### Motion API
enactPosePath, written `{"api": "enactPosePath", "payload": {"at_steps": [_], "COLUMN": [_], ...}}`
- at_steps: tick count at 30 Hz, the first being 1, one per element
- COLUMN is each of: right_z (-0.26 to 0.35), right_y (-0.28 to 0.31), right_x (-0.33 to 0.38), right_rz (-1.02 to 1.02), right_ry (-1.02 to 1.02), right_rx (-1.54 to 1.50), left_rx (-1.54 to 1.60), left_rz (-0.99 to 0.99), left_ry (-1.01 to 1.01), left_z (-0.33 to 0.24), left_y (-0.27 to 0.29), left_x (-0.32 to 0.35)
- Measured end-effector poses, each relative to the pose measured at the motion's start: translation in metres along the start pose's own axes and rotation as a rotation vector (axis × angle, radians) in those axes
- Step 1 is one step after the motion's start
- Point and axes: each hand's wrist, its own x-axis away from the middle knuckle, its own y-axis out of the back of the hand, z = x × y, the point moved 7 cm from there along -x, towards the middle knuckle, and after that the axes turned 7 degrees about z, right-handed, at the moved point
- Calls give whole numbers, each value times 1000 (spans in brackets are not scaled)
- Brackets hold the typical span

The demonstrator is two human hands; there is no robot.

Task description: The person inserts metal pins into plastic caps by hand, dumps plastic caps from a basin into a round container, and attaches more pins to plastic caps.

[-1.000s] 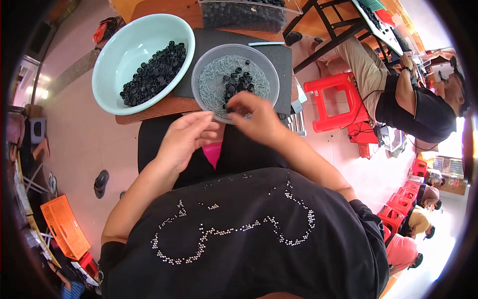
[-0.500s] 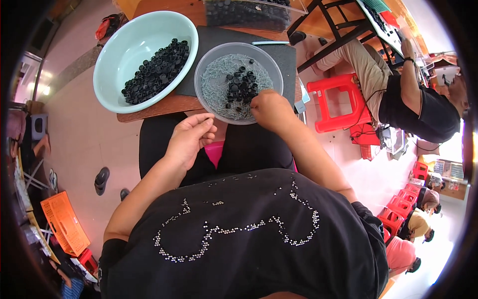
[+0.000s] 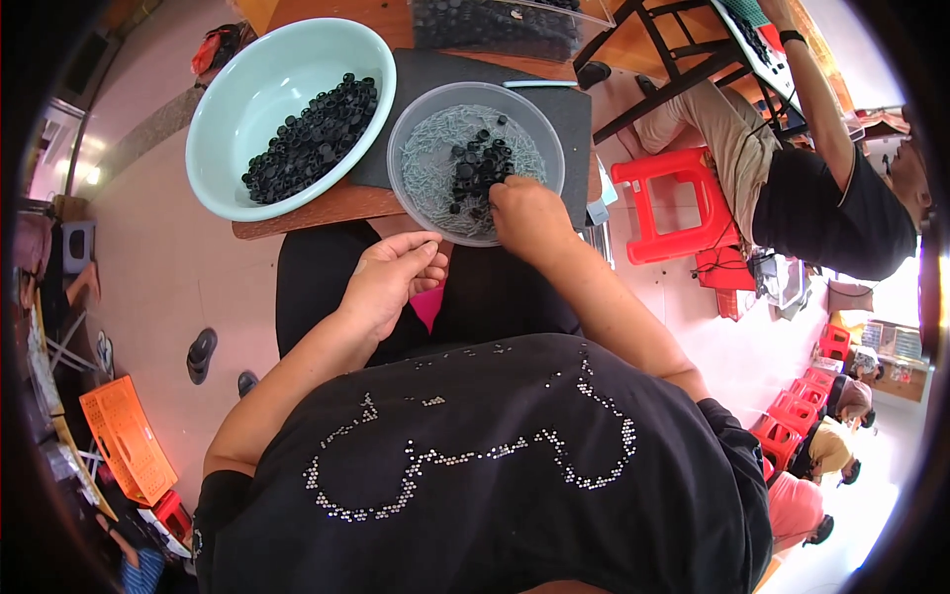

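A clear round tub (image 3: 401, 188) stands on the table's near edge, holding many small pale pins (image 3: 428, 148) and a heap of small black round parts (image 3: 479, 163). My right hand (image 3: 531, 216) reaches over the tub's near right side, fingers closed by the black parts; whatever they grip is hidden. Just outside the tub's near left rim, my left hand (image 3: 394, 277) is pinched, thumb against forefinger, with anything between too small to name. To the left, a pale green basin (image 3: 233, 129) holds a large pile of black caps (image 3: 315, 148).
A dark mat (image 3: 426, 67) lies under the tub on the wooden table (image 3: 297, 218). Behind stands a clear box (image 3: 495, 30) of black parts. A light blue strip (image 3: 539, 84) lies near the tub. At right are a red stool (image 3: 678, 203) and a seated co-worker (image 3: 821, 208).
My left hand has moved slightly right and my right hand slightly left, bringing them closer together. The co-worker's arm at right has reached farther forward.
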Motion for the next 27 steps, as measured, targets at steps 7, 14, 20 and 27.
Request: {"api": "enactPosePath", "payload": {"at_steps": [7, 14, 20, 27], "right_z": [-19, -21, 18, 16], "right_y": [12, 4, 28, 8], "right_x": [1, 4, 11, 1], "right_rz": [-121, -2, -162, -86], "right_ry": [-59, -132, 189, 78], "right_rx": [-368, -1299, -749, -207], "left_rx": [-43, -96, -30, 37], "left_rz": [-6, 44, 125, 69], "left_ry": [-44, -51, -2, 68], "left_z": [-10, -22, -14, 1], "left_y": [-5, -20, -28, -17], "left_x": [-1, -6, -17, -12]}}
